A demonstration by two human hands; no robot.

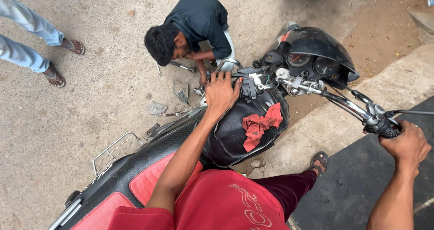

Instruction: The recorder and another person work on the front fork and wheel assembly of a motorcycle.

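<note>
I stand beside a black motorcycle (235, 135) with a red and black seat (149, 180), tilted away from me. My left hand (221, 93) grips the left handlebar grip near the switch housing (248, 89). My right hand (407, 144) is closed around the right handlebar grip (386, 129). A crumpled red rag (260, 124) lies on the black fuel tank. The headlight cowl with two round gauges (312, 60) points to the upper right.
A person in a dark shirt (194, 24) crouches at the bike's far side, hands low by the engine. Metal tools and parts (181, 92) lie on the concrete. Another person's sandalled feet (56, 74) stand at the left. My own sandalled foot (320, 160) rests by a raised kerb.
</note>
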